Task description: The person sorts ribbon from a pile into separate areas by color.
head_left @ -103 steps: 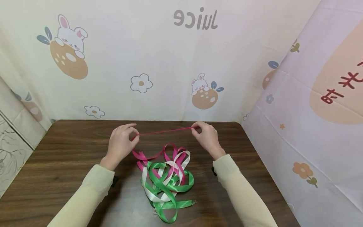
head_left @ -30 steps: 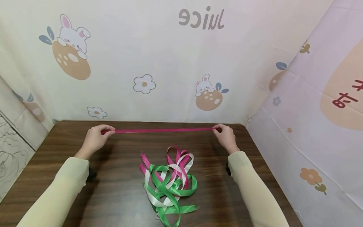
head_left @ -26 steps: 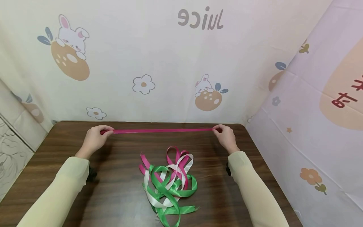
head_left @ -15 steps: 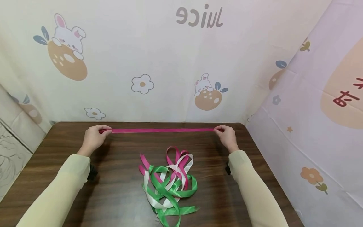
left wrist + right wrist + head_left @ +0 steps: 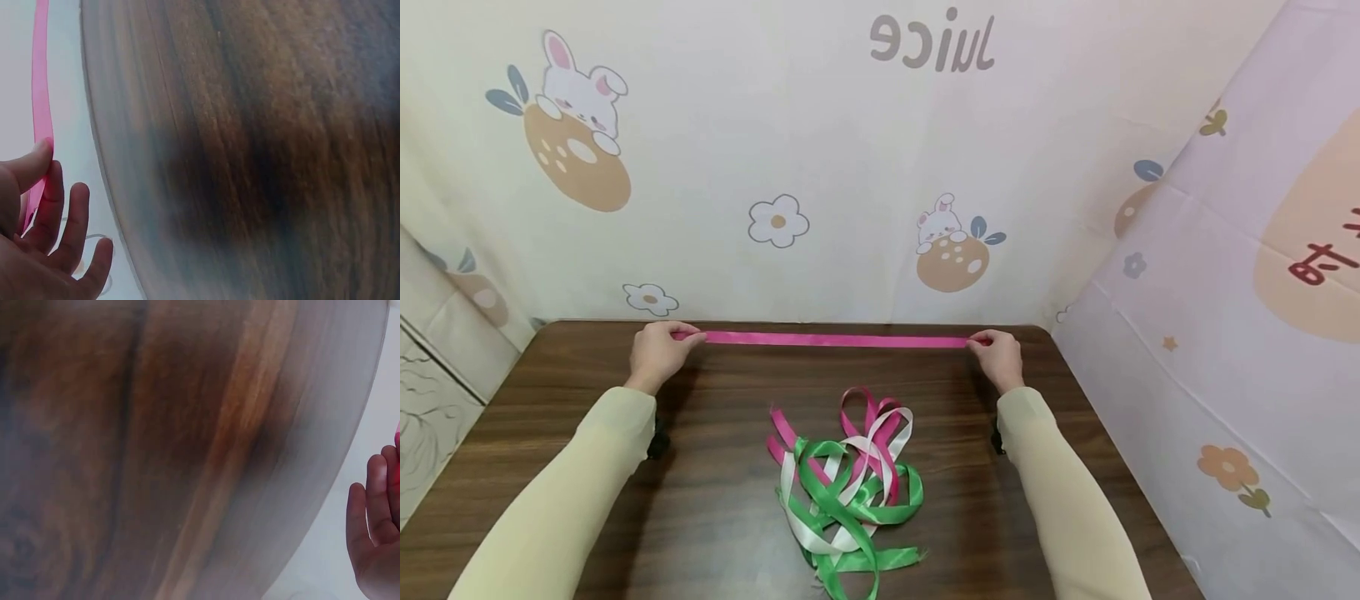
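A pink satin ribbon [image 5: 835, 340] is stretched nearly straight between my two hands, close to the table's far edge in the head view. My left hand [image 5: 660, 352] pinches its left end between thumb and forefinger. In the left wrist view the same pink ribbon [image 5: 40, 81] runs up from the pinch, the other fingers of the left hand [image 5: 47, 219] spread apart. At the other end, my right hand [image 5: 997, 357] pinches the ribbon. Only some fingers of the right hand [image 5: 375, 519] show at the edge of the right wrist view.
A tangled pile of green ribbon [image 5: 831, 500], white ribbon [image 5: 805, 529] and more pink ribbon [image 5: 784, 427] lies mid-table, nearer to me. The dark wooden table [image 5: 715, 500] meets a printed curtain [image 5: 842, 133] behind, and another printed curtain [image 5: 1210, 333] hangs at the right.
Earlier my hands were closer together with part of the ribbon hanging over the pile; they moved apart and pulled it taut. Lately the left hand rose slightly and the ribbon's flat face turned into view.
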A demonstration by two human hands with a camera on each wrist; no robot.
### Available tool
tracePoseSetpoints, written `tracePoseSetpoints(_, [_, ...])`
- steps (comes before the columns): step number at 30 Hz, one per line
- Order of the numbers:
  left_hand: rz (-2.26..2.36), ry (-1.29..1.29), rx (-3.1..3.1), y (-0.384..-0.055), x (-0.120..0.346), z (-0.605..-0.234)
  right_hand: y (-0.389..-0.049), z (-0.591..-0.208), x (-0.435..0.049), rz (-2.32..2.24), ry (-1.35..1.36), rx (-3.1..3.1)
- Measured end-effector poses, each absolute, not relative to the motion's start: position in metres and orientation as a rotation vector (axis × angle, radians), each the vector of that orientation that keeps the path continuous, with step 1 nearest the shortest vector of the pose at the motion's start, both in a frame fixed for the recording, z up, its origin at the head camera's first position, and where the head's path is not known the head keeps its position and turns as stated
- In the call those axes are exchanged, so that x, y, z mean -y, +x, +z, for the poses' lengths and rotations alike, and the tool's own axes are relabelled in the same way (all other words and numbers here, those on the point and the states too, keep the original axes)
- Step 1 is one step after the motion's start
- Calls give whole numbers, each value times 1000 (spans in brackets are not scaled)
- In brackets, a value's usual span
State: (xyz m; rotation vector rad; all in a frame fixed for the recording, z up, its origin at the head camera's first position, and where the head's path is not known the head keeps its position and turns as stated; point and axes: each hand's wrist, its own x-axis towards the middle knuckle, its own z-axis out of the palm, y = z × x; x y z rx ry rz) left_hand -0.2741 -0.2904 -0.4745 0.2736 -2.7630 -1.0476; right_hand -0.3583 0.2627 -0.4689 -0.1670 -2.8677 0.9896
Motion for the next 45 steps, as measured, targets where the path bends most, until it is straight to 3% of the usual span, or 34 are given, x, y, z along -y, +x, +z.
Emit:
tracePoseSetpoints(14, [-1036,440,2836,-281,286,-492,-370,-488,-255,935,-324,2892])
tracePoseSetpoints(26, [-973,436,2817,-283,285,-506,-378,-501,-254,833,-350,2926])
tracePoseSetpoints(45, [-920,509,2784,-281,284,-505,-381,-502,-260,697,-355,3042])
